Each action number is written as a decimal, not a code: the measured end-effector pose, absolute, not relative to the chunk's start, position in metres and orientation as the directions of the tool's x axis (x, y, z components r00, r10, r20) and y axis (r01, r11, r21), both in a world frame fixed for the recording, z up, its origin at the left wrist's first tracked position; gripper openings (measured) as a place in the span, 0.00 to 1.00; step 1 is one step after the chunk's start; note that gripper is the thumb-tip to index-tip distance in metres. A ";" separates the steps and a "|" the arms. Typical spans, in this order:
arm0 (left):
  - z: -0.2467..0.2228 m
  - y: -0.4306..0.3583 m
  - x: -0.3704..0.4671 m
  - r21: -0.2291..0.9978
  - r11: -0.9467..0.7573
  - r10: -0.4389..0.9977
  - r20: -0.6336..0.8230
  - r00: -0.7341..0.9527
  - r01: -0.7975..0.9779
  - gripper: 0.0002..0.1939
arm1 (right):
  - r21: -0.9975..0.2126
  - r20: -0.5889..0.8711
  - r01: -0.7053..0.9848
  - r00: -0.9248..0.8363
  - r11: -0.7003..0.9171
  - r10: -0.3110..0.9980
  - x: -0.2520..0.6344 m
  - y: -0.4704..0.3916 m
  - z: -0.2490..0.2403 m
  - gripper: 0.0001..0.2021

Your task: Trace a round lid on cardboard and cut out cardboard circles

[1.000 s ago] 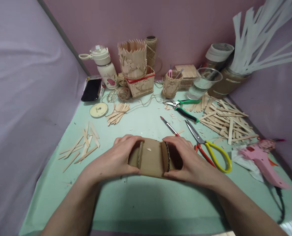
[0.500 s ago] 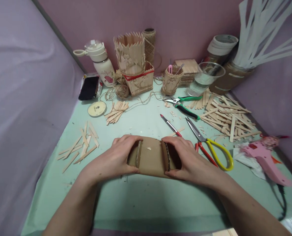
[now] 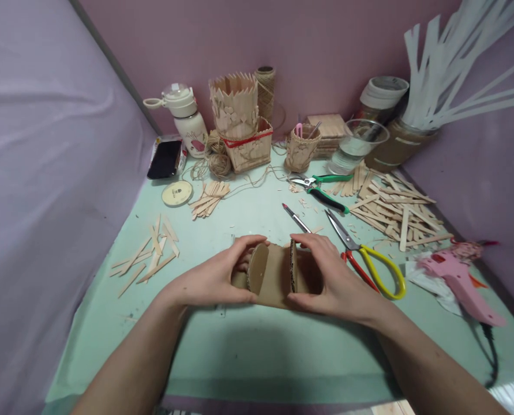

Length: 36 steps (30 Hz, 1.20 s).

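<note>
My left hand (image 3: 217, 275) is closed around the edge of a rounded cardboard disc (image 3: 258, 271), thumb at the near side and fingers at the far side. Its face leans, tilted toward the right. A second cardboard disc (image 3: 293, 268) stands nearly upright, edge-on with its corrugation showing, and my right hand (image 3: 332, 274) grips it in the same way. Both discs stand on a brown cardboard piece (image 3: 276, 276) lying on the table between my hands. The outer ends of that piece are partly hidden by my hands.
Scissors (image 3: 363, 253), a pen (image 3: 295, 217) and green-handled pruners (image 3: 321, 193) lie beyond my right hand. A pink glue gun (image 3: 464, 285) rests at the right, near piled wooden sticks (image 3: 399, 207). Loose sticks (image 3: 153, 251) lie left; a bottle (image 3: 190, 129) stands behind.
The left disc has tilted, so its face now shows more, and my left hand has shifted slightly right. The right disc looks straighter. A small wood chip on the cardboard is no longer visible.
</note>
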<state>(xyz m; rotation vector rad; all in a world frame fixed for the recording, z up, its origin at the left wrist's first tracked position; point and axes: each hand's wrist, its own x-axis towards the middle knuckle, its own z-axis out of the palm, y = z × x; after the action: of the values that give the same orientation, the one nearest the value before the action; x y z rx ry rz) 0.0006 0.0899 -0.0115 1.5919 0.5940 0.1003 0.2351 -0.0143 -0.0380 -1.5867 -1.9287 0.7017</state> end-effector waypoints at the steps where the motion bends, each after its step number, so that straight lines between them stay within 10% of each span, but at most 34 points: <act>1: -0.014 0.092 -0.001 0.956 0.067 0.396 -0.288 0.872 0.285 0.42 | -0.685 0.078 0.710 -0.155 0.166 0.985 0.236 -0.014 -0.038 0.40; 10: -0.021 0.100 -0.003 0.947 0.259 0.338 -0.272 0.901 0.188 0.42 | -0.676 0.095 0.724 -0.105 0.141 0.990 0.238 -0.012 -0.040 0.38; 14: -0.013 0.092 0.000 0.946 -0.082 0.475 -0.239 0.847 0.313 0.41 | -0.695 0.095 0.706 -0.098 0.137 0.991 0.237 -0.010 -0.044 0.39; 20: -0.022 0.081 0.008 0.540 -0.640 0.618 -0.061 0.784 0.547 0.42 | -0.647 0.139 0.749 -0.068 0.143 0.988 0.241 -0.006 -0.048 0.37; 30: -0.034 0.061 0.018 0.282 -0.713 0.655 -0.057 0.753 0.642 0.44 | -0.224 -0.010 0.974 -0.028 0.025 1.000 0.222 0.065 -0.024 0.37; 36: -0.034 0.061 0.019 0.283 -0.715 0.662 -0.021 0.750 0.639 0.44 | -0.205 -0.030 0.979 -0.024 0.018 0.999 0.204 0.090 -0.040 0.33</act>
<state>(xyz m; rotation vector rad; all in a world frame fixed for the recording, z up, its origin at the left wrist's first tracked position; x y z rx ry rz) 0.0186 0.0612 -0.0337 2.6769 1.0172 0.1179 0.2036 0.0902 -0.0397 -2.1042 -2.1495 0.2546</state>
